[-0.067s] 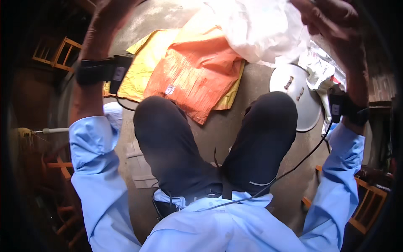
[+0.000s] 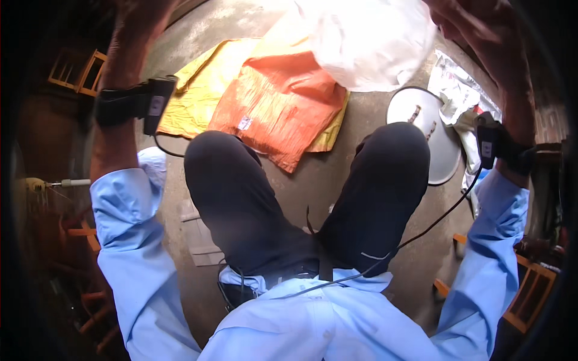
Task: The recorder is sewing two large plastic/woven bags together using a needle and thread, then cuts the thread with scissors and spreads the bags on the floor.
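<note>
My left hand (image 2: pixel 144 18) is raised at the upper left edge, its fingers cut off by the frame, so I cannot see what it holds. My right hand (image 2: pixel 472 24) is raised at the upper right with fingers bent, beside a bright white translucent plastic sheet (image 2: pixel 373 42); what is in its grip is unclear. An orange woven sack (image 2: pixel 277 102) lies on a yellow one (image 2: pixel 192 78) beyond my knees. A round grey metal lid (image 2: pixel 442 159) and crumpled white sacks (image 2: pixel 457 90) lie to the right.
Wooden chairs stand at the left (image 2: pixel 78 69) and lower right (image 2: pixel 527 292). A pole (image 2: pixel 72 183) is at the left. Flattened pale pieces (image 2: pixel 198 240) lie on the concrete floor (image 2: pixel 325 192) by my left leg. A cable runs across my lap.
My left hand and forearm have moved outward to the left. My right hand has shifted slightly rightward, and the white plastic sheet has shifted slightly up and left.
</note>
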`<act>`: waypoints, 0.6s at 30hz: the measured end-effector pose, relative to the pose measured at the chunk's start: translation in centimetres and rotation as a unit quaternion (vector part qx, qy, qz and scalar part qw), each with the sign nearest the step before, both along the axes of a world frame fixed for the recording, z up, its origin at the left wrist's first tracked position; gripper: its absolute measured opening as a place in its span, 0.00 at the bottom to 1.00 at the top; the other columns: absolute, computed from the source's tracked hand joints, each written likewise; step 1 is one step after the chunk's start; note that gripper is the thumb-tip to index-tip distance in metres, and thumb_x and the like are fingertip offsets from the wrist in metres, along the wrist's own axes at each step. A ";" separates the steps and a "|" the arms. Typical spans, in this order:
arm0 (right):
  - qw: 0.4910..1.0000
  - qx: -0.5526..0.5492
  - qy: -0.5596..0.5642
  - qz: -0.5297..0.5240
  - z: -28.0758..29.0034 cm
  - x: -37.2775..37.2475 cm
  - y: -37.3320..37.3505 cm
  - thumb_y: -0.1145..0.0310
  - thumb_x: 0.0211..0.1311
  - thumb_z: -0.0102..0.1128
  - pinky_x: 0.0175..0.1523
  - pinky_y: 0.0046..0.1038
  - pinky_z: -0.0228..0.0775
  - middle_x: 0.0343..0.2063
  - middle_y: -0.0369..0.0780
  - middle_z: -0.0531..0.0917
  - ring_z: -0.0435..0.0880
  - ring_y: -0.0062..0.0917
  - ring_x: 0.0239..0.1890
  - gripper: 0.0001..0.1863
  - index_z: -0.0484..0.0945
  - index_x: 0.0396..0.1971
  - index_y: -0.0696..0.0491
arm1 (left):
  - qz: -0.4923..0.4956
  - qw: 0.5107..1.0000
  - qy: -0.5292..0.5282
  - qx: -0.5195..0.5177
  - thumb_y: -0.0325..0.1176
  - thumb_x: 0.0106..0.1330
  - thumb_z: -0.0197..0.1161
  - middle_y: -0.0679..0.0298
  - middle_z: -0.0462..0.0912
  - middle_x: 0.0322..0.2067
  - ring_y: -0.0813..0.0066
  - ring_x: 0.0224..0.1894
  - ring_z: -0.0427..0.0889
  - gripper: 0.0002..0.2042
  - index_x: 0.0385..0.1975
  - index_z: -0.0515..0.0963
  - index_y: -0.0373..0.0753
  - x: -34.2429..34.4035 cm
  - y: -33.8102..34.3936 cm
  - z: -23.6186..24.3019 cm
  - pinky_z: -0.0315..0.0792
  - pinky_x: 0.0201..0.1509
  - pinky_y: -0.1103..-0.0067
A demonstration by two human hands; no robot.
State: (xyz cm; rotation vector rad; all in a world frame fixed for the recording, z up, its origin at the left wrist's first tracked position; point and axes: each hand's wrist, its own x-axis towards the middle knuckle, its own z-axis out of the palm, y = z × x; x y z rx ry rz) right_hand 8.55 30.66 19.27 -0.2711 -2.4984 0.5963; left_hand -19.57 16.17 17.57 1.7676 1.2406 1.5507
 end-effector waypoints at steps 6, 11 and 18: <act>0.997 0.058 -0.026 0.053 2.6 -0.8 -4.7 0.66 0.66 0.63 0.27 0.19 0.74 0.21 0.37 0.83 0.81 0.17 0.21 0.11 0.84 0.34 0.60 | 0.117 0.993 -0.012 0.000 0.27 0.66 0.56 0.57 0.82 0.47 0.69 0.48 0.80 0.16 0.52 0.76 0.28 -7.2 -9.0 0.4 0.72 0.58 0.76; 0.990 0.027 -0.058 0.123 1.3 -2.8 -5.5 0.66 0.66 0.63 0.26 0.19 0.73 0.20 0.37 0.82 0.81 0.17 0.21 0.11 0.84 0.34 0.60 | 0.253 0.965 -0.063 -0.005 0.29 0.69 0.55 0.55 0.81 0.49 0.66 0.52 0.78 0.17 0.54 0.74 0.28 -18.8 -22.8 1.0 0.70 0.62 0.73; 0.977 -0.040 -0.081 0.193 -1.9 -5.5 -4.1 0.64 0.65 0.64 0.26 0.20 0.72 0.19 0.37 0.82 0.80 0.17 0.22 0.13 0.85 0.34 0.60 | 0.448 0.882 -0.134 0.049 0.33 0.72 0.52 0.53 0.78 0.53 0.61 0.57 0.75 0.17 0.55 0.73 0.28 -30.1 -56.0 11.6 0.67 0.67 0.70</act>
